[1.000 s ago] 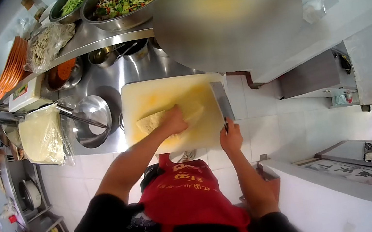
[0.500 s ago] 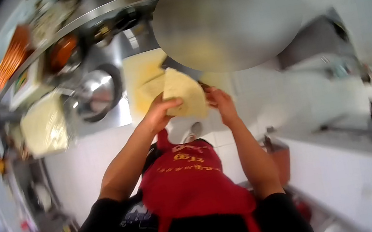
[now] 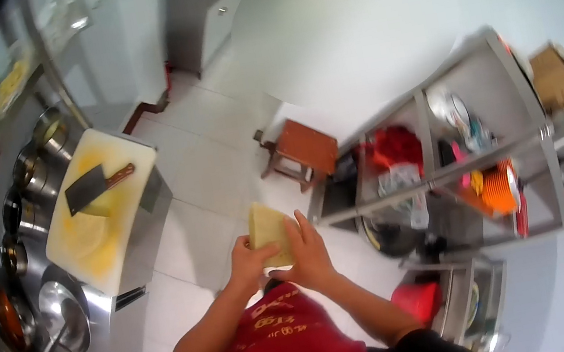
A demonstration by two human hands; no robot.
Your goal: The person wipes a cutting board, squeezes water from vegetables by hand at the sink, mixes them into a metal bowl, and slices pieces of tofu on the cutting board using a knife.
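Observation:
A pale yellow wedge of flatbread is held up in front of my red apron, above the tiled floor. My left hand grips its left side, thumb across the front. From the right, my right hand presses its fingers and palm against the other edge. Off to the left lies a white cutting board with yellow stains. On it rest a cleaver with a wooden handle and another piece of flatbread. The cleaver's blade lies close to that piece; neither hand touches them.
Metal pots and a steel bowl line the counter beyond the board. A brown stool stands on the floor ahead. Metal shelving on the right holds bags, an orange stack of baskets and other goods.
My body has turned right, away from the counter, so the board now lies to my left. The flatbread came along in my left hand, and my right hand has moved onto it.

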